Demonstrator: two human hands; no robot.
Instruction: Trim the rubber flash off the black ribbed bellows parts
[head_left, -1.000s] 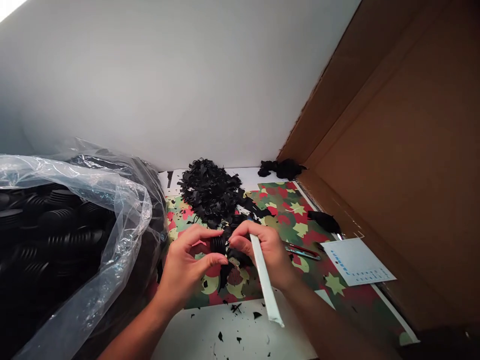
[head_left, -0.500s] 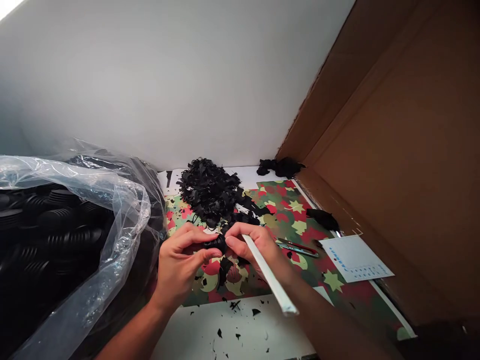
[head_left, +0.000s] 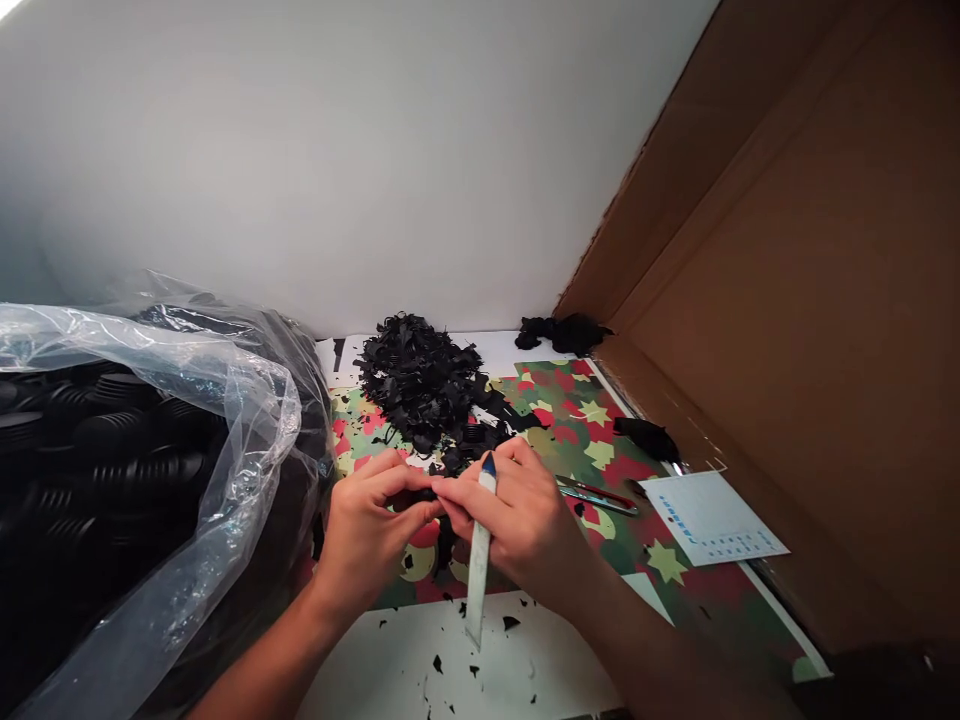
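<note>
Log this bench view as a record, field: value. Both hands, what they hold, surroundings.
left_hand: left hand, fingertips on a dark piece, mostly hidden
right_hand: right hand, holding a white stick with a blue tip; fingertips close to the left's
beyond_hands: heap of black scraps
left_side: clear plastic bag with black ribbed parts
right_side: red-handled tool, white card
surface: patterned sheet
</note>
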